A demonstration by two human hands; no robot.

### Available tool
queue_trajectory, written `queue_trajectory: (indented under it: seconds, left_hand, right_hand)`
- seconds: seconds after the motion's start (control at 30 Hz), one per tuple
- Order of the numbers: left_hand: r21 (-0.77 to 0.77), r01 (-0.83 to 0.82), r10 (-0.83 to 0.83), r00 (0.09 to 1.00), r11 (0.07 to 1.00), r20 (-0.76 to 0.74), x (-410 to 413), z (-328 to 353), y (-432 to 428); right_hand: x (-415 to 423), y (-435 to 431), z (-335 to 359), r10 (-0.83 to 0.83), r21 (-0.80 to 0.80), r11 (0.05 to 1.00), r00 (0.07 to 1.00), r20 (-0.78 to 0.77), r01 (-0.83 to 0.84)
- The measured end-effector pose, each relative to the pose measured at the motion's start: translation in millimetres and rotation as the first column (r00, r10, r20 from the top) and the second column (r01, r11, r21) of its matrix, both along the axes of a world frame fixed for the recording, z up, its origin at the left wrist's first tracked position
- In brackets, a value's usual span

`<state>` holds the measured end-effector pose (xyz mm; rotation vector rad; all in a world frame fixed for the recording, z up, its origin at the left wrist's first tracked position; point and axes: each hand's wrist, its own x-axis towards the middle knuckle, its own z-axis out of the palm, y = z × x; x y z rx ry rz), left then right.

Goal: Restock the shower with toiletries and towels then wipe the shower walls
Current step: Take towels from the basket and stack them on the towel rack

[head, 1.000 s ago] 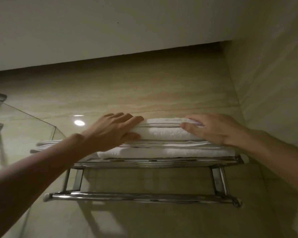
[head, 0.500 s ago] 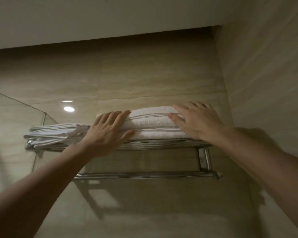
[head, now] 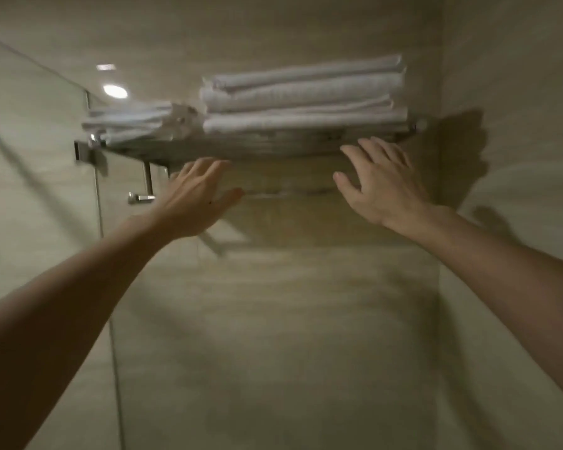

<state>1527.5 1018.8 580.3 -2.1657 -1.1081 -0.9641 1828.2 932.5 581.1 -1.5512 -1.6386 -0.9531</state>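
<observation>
A stack of folded white towels [head: 304, 92] lies on the right part of a chrome wall rack [head: 241, 147], high on the beige tiled wall. A smaller, flatter pile of white towels [head: 127, 121] lies on the rack's left end. My left hand [head: 195, 199] hangs below the rack's front edge, fingers spread and holding nothing. My right hand [head: 379, 183] is just under the rack's right half, fingers straight and empty. Neither hand touches the towels.
A glass shower panel [head: 46, 177] with a metal clamp [head: 85, 154] stands on the left. The rack's lower rail [head: 140, 198] runs behind my hands. A side wall [head: 514, 125] meets the tiled back wall at the right corner.
Both hands have let go of the towel stack and dropped below the rack. The view has tilted down, so the rack sits higher in the frame.
</observation>
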Motion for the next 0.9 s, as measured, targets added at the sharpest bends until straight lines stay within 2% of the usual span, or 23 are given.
queue_trajectory:
  seconds: [0.1,0.23,0.33,0.4,0.5,0.6,0.67,0.77,0.9]
  left_hand:
    - [-0.108,0.053,-0.049,0.998,0.993,0.040,-14,-58,-13]
    - [-0.318,0.004,-0.010,1.000,0.948,-0.017,-39,-159,-38]
    - [-0.524,-0.013,0.019,1.000,0.851,0.006,-61,-251,-56]
    - [-0.679,0.003,0.046,0.997,0.734,0.055,-74,-315,-73]
    - [-0.849,0.042,0.119,0.985,0.526,0.123,-95,-410,-110]
    - [-0.939,0.006,0.209,0.974,0.345,0.083,-119,-496,-151]
    - [-0.974,0.007,0.265,0.962,0.228,0.069,-133,-548,-182]
    - [-0.999,0.014,0.369,0.929,0.038,0.027,-151,-616,-239]
    - [-0.974,0.111,0.571,0.820,-0.197,-0.022,-181,-706,-329]
  right_hand:
    - [-16,-14,-52,0.041,-0.062,0.997,0.998,-0.037,-0.043]
    - [-29,-30,-139,0.072,-0.189,0.978,0.994,-0.078,-0.086]
    - [-32,-49,-215,0.045,-0.337,0.936,0.987,-0.157,-0.096]
    - [-34,-63,-269,0.016,-0.478,0.870,0.977,-0.211,-0.118]
    - [-37,-83,-356,-0.004,-0.747,0.652,0.984,-0.175,-0.130]
    - [-44,-107,-437,-0.037,-0.915,0.382,0.988,-0.153,-0.127]
    - [-47,-123,-488,-0.069,-0.962,0.229,0.983,-0.167,-0.148]
    - [-48,-146,-559,-0.082,-0.986,0.050,0.983,-0.163,-0.159]
    - [-47,-179,-640,-0.103,-0.962,-0.208,0.982,-0.158,-0.176]
